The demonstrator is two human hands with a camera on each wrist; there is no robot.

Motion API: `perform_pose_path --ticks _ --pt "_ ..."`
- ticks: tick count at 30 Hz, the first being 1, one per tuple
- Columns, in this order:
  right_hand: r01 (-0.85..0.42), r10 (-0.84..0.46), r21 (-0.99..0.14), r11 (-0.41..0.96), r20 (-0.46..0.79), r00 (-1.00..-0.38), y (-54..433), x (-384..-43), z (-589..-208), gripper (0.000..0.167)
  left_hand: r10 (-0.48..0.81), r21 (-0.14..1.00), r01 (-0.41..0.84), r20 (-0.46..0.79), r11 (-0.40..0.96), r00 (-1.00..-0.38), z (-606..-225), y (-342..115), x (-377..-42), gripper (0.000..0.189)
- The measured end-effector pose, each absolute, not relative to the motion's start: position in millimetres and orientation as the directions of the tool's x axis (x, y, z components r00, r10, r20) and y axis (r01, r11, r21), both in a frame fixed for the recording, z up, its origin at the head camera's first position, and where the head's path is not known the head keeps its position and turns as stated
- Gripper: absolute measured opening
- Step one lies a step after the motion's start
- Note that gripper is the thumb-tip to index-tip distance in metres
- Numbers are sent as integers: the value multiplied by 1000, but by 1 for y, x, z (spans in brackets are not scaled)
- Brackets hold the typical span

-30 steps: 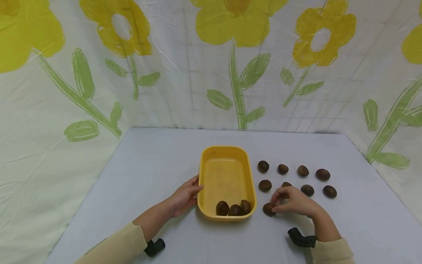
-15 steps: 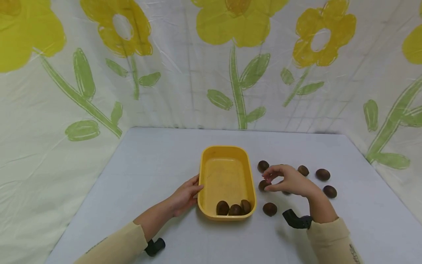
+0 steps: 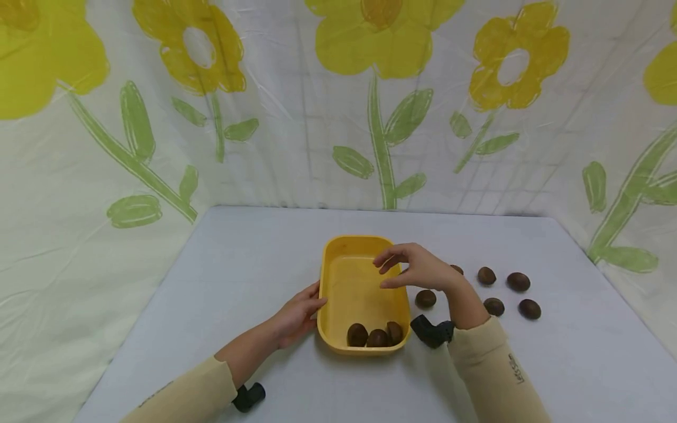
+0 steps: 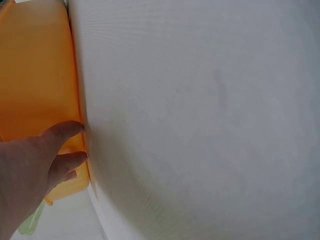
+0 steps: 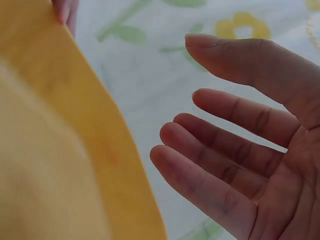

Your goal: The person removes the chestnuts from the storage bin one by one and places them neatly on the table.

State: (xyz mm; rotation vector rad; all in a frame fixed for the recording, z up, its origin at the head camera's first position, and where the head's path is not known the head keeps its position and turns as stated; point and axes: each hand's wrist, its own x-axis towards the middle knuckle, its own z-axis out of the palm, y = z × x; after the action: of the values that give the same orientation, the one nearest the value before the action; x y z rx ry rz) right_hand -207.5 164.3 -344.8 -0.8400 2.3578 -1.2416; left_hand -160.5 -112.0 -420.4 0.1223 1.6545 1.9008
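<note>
My left hand (image 3: 294, 314) grips the left side of a yellow plastic tray (image 3: 365, 351), its thumb at the rim. In the left wrist view, fingers of this hand touch the outer wall of the tray (image 4: 35, 75) low down by the tabletop. Over the tray's right part hovers my right hand (image 3: 415, 267), fingers apart and slightly bent. The right wrist view shows nothing between the fingers of this hand (image 5: 250, 135). Three brown chestnuts (image 3: 378, 338) lie at the near end inside the tray.
Right of the tray, several chestnuts lie on the white table (image 3: 254, 252), among them a near one (image 3: 425, 299) and a far one (image 3: 518, 281). My right hand and forearm cover part of this area. A flower-printed curtain (image 3: 285, 147) hangs behind.
My right hand went from the nearest loose chestnut up to one farther back, then left over the tray; the loose chestnut it reached still lies there. The left hand and tray stayed put.
</note>
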Motion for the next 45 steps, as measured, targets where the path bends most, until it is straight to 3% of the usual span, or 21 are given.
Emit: perform_pose_path --ticks 12,23,36,41,45 --pt "-285 -752 -904 318 -58 -657 112 -217 -365 43 506 917 -398 -330 -28 -797 -422 -112 -162 58" --pt "-313 -795 -880 358 -111 -597 89 -216 -386 37 517 922 -386 -315 -33 -796 -422 -113 -161 60" --pt "-363 -814 -763 535 -350 -464 83 -217 -402 28 511 925 -381 -320 -15 -797 -421 -113 -163 59" --pt "-312 -815 -767 561 -445 -371 82 -216 -400 25 499 923 -385 -328 -12 -802 -422 -112 -162 59" --pt "-258 -795 -763 593 -504 -338 83 -215 -400 22 485 921 -389 -338 -5 -806 -422 -112 -162 58"
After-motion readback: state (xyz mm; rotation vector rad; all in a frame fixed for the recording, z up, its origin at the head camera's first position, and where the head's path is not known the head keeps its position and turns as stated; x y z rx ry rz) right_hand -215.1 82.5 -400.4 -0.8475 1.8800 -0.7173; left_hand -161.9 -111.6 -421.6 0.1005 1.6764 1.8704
